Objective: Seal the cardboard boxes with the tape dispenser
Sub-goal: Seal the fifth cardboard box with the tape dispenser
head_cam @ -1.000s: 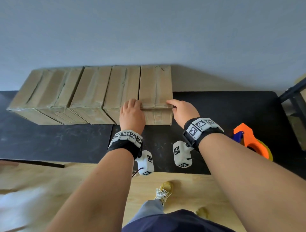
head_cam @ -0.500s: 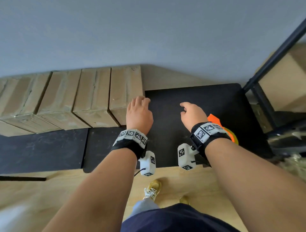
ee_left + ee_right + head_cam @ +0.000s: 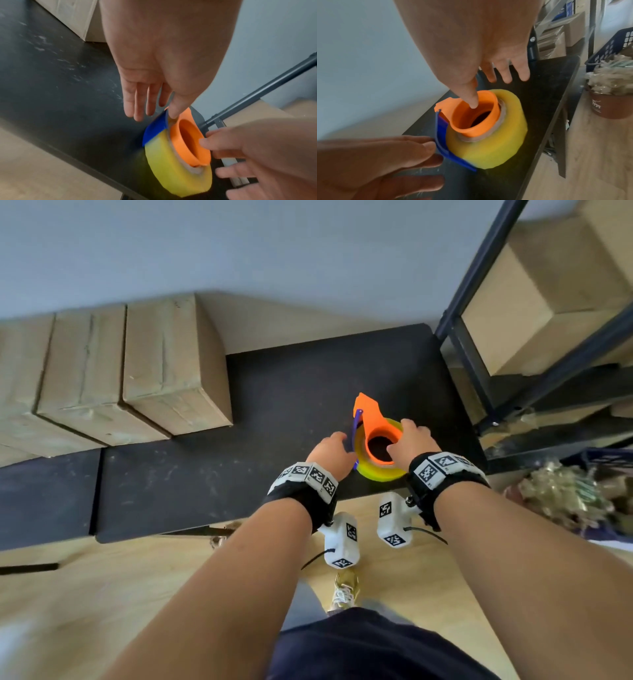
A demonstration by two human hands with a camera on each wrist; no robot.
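Orange-and-blue tape dispenser (image 3: 371, 422), yellow tape roll (image 3: 380, 470), black table (image 3: 274, 412).

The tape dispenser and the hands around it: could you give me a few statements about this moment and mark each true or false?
1. The tape dispenser sits on the black table. True.
2. The tape roll is red. False: it is yellow, on an orange core.
3. The right hand has its thumb in the orange core. True.
4. The left hand rests on a cardboard box. False: it is at the dispenser's blue blade guard.
5. The boxes lie right of the dispenser. False: they lie to its left.
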